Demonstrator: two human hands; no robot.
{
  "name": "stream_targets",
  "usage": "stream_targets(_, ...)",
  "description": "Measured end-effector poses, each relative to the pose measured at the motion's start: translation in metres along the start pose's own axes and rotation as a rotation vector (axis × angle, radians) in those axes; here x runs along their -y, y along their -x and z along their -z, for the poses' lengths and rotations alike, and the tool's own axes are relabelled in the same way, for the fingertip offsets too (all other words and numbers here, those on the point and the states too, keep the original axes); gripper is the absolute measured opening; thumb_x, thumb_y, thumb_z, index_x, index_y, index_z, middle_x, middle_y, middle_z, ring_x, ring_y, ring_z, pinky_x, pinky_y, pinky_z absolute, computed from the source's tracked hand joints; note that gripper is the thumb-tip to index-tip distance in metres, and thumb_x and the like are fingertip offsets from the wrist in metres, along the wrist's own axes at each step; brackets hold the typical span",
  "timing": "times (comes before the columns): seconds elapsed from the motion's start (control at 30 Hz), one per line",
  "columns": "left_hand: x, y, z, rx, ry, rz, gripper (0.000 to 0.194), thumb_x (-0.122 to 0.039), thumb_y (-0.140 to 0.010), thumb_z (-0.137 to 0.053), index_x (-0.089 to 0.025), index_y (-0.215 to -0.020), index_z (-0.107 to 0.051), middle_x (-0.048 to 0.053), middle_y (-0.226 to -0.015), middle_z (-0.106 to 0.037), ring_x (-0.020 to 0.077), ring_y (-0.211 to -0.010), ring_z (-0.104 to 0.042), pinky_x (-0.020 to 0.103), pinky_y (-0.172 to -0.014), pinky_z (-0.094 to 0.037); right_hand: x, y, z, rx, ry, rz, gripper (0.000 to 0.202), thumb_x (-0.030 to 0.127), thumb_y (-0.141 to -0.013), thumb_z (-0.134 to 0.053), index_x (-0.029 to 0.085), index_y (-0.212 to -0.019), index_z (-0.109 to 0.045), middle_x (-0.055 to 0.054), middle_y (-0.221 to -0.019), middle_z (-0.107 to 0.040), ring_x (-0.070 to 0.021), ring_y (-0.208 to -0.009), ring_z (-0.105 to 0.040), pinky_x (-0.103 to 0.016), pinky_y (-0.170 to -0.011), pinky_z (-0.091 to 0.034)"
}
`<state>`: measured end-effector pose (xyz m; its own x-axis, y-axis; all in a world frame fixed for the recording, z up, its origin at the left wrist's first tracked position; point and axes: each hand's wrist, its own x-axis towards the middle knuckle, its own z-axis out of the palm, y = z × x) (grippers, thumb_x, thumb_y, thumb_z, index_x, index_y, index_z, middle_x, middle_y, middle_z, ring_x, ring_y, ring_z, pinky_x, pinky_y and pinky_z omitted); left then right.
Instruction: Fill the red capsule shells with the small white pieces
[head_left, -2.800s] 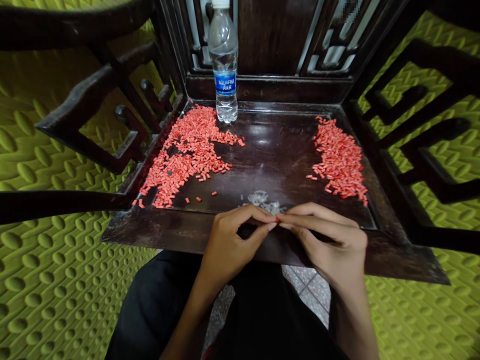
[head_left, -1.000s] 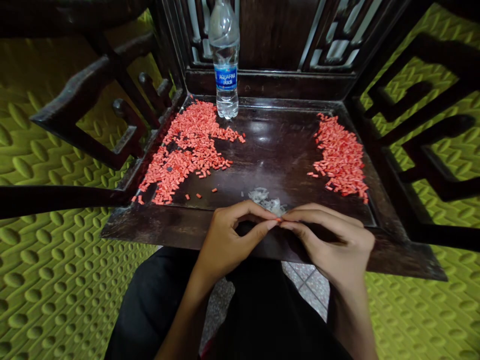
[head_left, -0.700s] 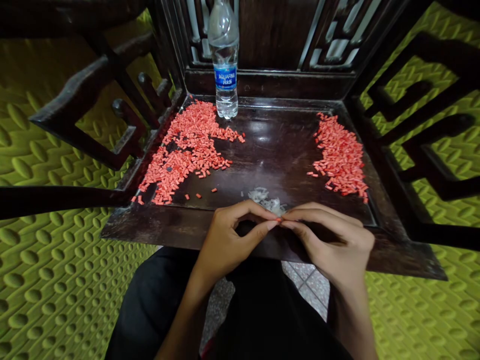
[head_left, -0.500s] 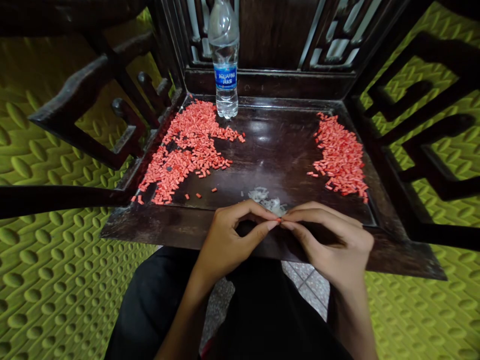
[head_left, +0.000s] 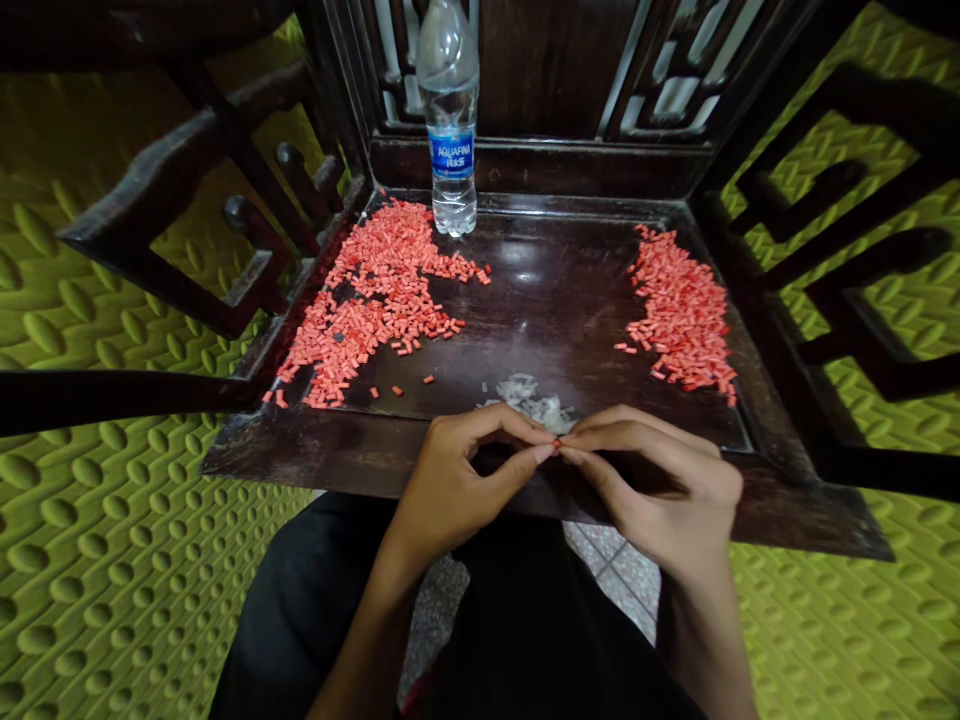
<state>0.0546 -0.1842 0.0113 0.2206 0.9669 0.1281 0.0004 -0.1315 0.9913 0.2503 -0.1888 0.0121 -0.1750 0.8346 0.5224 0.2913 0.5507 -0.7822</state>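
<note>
Between the fingertips of both hands is a small red tube-like piece (head_left: 557,443), mostly covered by the fingers. My left hand (head_left: 480,465) pinches it from the left with thumb and forefinger. From the right, my right hand (head_left: 649,465) meets it in a similar pinch. Just beyond the fingertips lies a small heap of translucent whitish slivers (head_left: 529,398). A big spread of short red tube-like pieces (head_left: 375,290) covers the left of the dark wooden seat (head_left: 555,300). At the right is another pile of red pieces (head_left: 681,310).
A clear Aquafina bottle (head_left: 452,150), partly filled, stands upright at the back left of the seat. Carved wooden armrests (head_left: 225,200) rise at both sides, before yellow-green textured surfaces (head_left: 75,560). A few loose red pieces lie near the seat's front left.
My right hand has shifted very slightly left and the pinched red piece appears turned a little. The piles and the bottle stay where they were.
</note>
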Motion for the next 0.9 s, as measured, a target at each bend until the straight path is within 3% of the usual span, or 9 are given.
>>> stream_targets(0.4,-0.0018,-0.0002,-0.0012,0.001,0.005,0.041,0.010,-0.016,-0.094,-0.078,-0.017,-0.084,-0.076,0.006,-0.094,-0.085,0.0174,-0.090,-0.081,0.026,-0.087,-0.064,-0.0001,0.0004,-0.0023,0.025,-0.034,-0.016,0.024,-0.001,-0.093,-0.073,0.021,-0.094,-0.080,-0.001,-0.085,-0.078,-0.0151,-0.074,-0.074,-0.027,-0.066,-0.059)
stream_targets(0.67,0.0009,-0.0017,-0.0058,-0.022,-0.026,0.060,0.009,-0.026,-0.097,-0.078,-0.019,-0.103,-0.078,0.004,-0.101,-0.084,0.0175,-0.094,-0.080,0.026,-0.088,-0.063,0.0007,0.0000,-0.0028,-0.072,0.060,-0.031,0.019,0.004,-0.094,-0.076,0.022,-0.095,-0.080,-0.001,-0.087,-0.079,-0.0162,-0.077,-0.074,-0.029,-0.071,-0.061)
stream_targets(0.9,-0.0018,-0.0036,-0.0061,0.097,-0.222,0.007,0.022,-0.034,-0.108,-0.066,-0.020,-0.094,-0.075,0.000,-0.089,-0.078,0.0146,-0.085,-0.071,0.025,-0.083,-0.052,-0.0006,0.0015,-0.0018,-0.077,0.048,-0.031,0.021,0.002,-0.094,-0.075,0.022,-0.096,-0.080,-0.001,-0.090,-0.079,-0.0162,-0.079,-0.074,-0.030,-0.073,-0.060)
